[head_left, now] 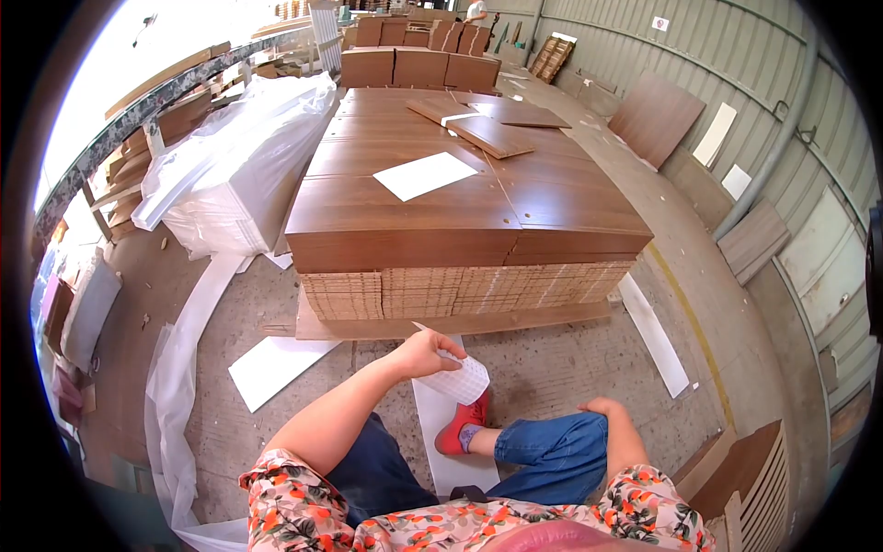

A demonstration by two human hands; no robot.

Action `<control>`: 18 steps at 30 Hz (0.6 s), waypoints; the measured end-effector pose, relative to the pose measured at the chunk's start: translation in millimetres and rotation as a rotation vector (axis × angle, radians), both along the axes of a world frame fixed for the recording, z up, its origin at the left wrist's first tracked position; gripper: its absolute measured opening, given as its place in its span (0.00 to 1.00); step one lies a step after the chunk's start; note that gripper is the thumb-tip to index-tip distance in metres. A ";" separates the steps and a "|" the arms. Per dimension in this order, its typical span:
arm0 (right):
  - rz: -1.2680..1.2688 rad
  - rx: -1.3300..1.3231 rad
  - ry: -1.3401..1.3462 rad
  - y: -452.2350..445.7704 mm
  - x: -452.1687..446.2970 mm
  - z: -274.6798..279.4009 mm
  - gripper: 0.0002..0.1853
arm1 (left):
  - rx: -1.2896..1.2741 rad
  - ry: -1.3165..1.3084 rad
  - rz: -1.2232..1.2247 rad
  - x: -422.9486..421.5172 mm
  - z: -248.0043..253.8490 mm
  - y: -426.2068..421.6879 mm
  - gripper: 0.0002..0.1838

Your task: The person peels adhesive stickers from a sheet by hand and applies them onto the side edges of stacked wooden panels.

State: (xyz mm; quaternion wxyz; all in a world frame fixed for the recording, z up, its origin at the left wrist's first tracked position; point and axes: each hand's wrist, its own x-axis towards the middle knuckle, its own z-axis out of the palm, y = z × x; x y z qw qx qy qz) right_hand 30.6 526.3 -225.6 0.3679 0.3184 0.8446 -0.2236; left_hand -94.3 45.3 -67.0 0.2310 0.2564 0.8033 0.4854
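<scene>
Pinching a white sheet (467, 381) with the left hand (441, 353); right hand (602, 406) at the knee (589, 425), grip hard to tell.

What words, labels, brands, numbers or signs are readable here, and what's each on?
None readable.
Sheet in the left hand: rows of small marks, too small to read.
Small wall sign at the upper right: white with a reddish mark, too small to read.
White sheet on the brown panels: no text visible.
</scene>
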 end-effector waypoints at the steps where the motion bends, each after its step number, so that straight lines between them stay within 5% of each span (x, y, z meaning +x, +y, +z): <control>1: -0.001 0.002 0.000 -0.2 -0.7 -0.5 0.25 | -0.003 -0.004 0.004 0.1 0.0 0.0 0.13; 14: 0.136 0.143 0.029 14.1 -2.1 -28.3 0.25 | -0.024 -0.005 0.038 -0.7 4.8 -3.0 0.13; 18: 0.168 0.290 0.458 -5.3 -8.5 -18.6 0.23 | 0.046 -0.036 0.147 6.2 17.0 -6.1 0.13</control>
